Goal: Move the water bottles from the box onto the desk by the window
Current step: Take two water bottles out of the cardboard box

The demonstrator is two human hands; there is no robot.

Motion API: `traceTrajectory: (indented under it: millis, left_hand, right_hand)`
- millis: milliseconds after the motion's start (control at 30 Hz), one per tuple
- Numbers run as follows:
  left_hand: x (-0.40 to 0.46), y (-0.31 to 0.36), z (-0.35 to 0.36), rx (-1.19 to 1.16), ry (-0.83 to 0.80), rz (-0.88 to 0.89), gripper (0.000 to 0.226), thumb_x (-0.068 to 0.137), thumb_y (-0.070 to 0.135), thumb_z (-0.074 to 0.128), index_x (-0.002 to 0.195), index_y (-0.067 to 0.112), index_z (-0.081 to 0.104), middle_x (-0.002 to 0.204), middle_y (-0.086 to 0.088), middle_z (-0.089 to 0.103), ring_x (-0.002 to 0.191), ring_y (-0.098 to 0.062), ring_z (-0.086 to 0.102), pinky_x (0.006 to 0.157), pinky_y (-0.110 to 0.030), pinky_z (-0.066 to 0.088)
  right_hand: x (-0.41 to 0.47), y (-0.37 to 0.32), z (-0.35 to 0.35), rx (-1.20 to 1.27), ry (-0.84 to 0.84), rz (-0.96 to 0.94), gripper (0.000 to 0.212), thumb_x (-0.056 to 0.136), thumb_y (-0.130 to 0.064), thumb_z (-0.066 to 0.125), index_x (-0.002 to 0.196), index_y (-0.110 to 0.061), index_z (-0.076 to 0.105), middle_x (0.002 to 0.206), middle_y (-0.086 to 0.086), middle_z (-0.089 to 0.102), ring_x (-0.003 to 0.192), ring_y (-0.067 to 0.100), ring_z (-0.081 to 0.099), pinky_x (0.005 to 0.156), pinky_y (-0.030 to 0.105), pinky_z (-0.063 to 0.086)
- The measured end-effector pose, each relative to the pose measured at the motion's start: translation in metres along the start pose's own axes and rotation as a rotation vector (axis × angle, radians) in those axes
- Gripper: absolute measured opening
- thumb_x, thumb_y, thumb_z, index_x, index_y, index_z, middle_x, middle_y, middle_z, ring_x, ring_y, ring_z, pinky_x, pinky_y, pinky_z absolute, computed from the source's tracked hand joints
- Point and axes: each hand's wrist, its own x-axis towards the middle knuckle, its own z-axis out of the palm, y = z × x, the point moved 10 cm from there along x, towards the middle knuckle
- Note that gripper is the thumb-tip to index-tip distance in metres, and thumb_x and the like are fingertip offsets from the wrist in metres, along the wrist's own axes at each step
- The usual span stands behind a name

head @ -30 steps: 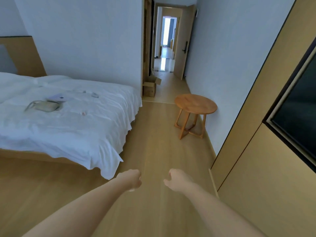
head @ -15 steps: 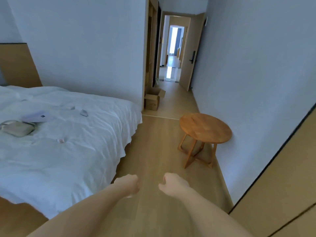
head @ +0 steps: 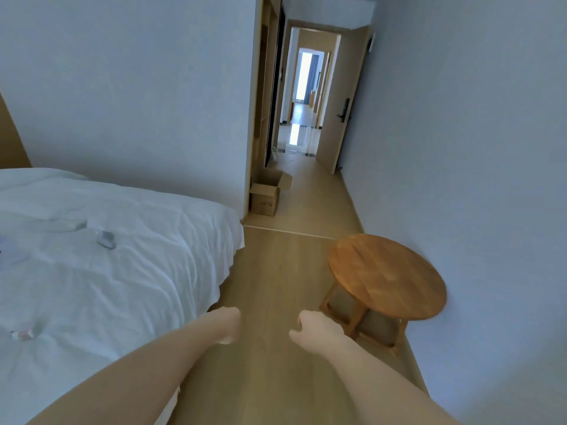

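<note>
Reaching forward at the bottom of the frame, a person's bare left hand [head: 225, 325] and right hand [head: 316, 329] hang over the pale wood floor [head: 276, 286], both with fingers loosely curled and grasping nothing. The open brown cardboard box [head: 266, 191] stands well ahead, in the centre of the frame, on the floor against the corner of the white wall [head: 138, 87] where the hallway begins. Its top flaps are spread apart; whether any water bottles remain inside cannot be told from here, and none shows anywhere in view. Neither the desk nor the window appears. Judged from this, the fetching is not yet in hand: the box must be reached, bottles lifted out and carried to the desk. A white-sheeted bed [head: 107, 271] with a few small items fills the left of the frame, and a round wooden side table [head: 386, 274] sits at right, near the wall.
</note>
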Motion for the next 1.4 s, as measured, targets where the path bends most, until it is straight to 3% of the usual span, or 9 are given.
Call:
traceTrajectory:
  millis: [100,200,433,633,767,833,967,1133,1400]
  left_hand:
    - [0.068,-0.002,-0.046,-0.032,0.019,0.024,0.024,0.1,0.013,0.031,0.099,0.01,0.055,0.091,-0.002,0.046,0.085,-0.019,0.047,0.082,-0.028,0.043]
    - [0.126,0.007,-0.067,0.0,-0.011,0.044,0.025,0.098,0.007,0.031,0.081,0.015,0.047,0.079,0.0,0.043,0.08,-0.018,0.045,0.077,-0.026,0.038]
    - [0.264,0.026,-0.112,0.07,-0.069,0.101,0.021,0.096,0.005,0.033,0.086,0.018,0.046,0.1,-0.003,0.045,0.087,-0.021,0.043,0.077,-0.028,0.036]
    - [0.401,0.039,-0.189,0.053,-0.055,0.052,0.029,0.097,0.004,0.03,0.11,0.009,0.056,0.102,-0.005,0.05,0.089,-0.021,0.048,0.081,-0.028,0.04]
    - [0.477,0.051,-0.258,0.025,0.0,0.018,0.023,0.098,0.01,0.033,0.081,0.017,0.047,0.088,-0.001,0.05,0.087,-0.021,0.044,0.078,-0.028,0.037]
    - [0.506,0.056,-0.283,0.042,-0.006,0.015,0.021,0.1,0.018,0.037,0.094,0.017,0.056,0.085,0.0,0.049,0.093,-0.021,0.044,0.082,-0.029,0.036]
    - [0.575,0.051,-0.311,0.046,-0.033,-0.014,0.034,0.1,0.015,0.036,0.128,0.005,0.053,0.123,-0.011,0.057,0.116,-0.027,0.055,0.096,-0.031,0.043]
    - [0.686,0.051,-0.337,0.083,-0.112,-0.022,0.031,0.099,0.006,0.033,0.123,0.001,0.051,0.11,-0.013,0.058,0.087,-0.023,0.051,0.076,-0.026,0.042]
    - [0.871,0.047,-0.454,0.038,-0.058,0.03,0.031,0.098,0.011,0.033,0.122,0.007,0.052,0.101,-0.005,0.053,0.094,-0.023,0.055,0.081,-0.03,0.045]
  right_hand:
    - [0.06,-0.005,-0.034,0.034,0.017,0.024,0.043,0.094,-0.045,0.045,0.125,-0.016,0.052,0.124,0.003,0.057,0.11,0.025,0.057,0.091,0.039,0.049]
    - [0.115,-0.002,-0.052,0.044,0.001,0.047,0.043,0.095,-0.045,0.046,0.126,-0.015,0.051,0.125,0.004,0.057,0.111,0.025,0.057,0.092,0.04,0.049]
    - [0.262,0.013,-0.09,0.026,-0.02,0.046,0.044,0.095,-0.043,0.045,0.127,-0.013,0.051,0.125,0.006,0.057,0.112,0.027,0.057,0.091,0.04,0.048]
    - [0.407,0.032,-0.162,0.038,-0.014,0.009,0.043,0.095,-0.042,0.046,0.127,-0.013,0.052,0.123,0.005,0.059,0.108,0.025,0.058,0.087,0.038,0.049]
    - [0.495,0.05,-0.229,0.033,0.022,0.025,0.04,0.095,-0.042,0.047,0.123,-0.013,0.055,0.12,0.005,0.06,0.107,0.025,0.06,0.085,0.036,0.048]
    - [0.531,0.054,-0.252,0.022,0.017,0.028,0.04,0.095,-0.042,0.047,0.123,-0.014,0.055,0.12,0.005,0.06,0.107,0.025,0.06,0.086,0.036,0.048]
    - [0.606,0.06,-0.275,0.006,-0.005,0.021,0.041,0.094,-0.041,0.047,0.125,-0.015,0.054,0.123,0.005,0.059,0.11,0.026,0.058,0.088,0.036,0.047]
    - [0.719,0.071,-0.305,-0.018,-0.016,0.028,0.041,0.094,-0.041,0.048,0.124,-0.015,0.055,0.123,0.005,0.06,0.111,0.026,0.059,0.082,0.034,0.043]
    - [0.897,0.081,-0.398,-0.018,0.001,0.076,0.039,0.094,-0.041,0.048,0.121,-0.015,0.056,0.121,0.005,0.061,0.11,0.026,0.059,0.08,0.034,0.043]
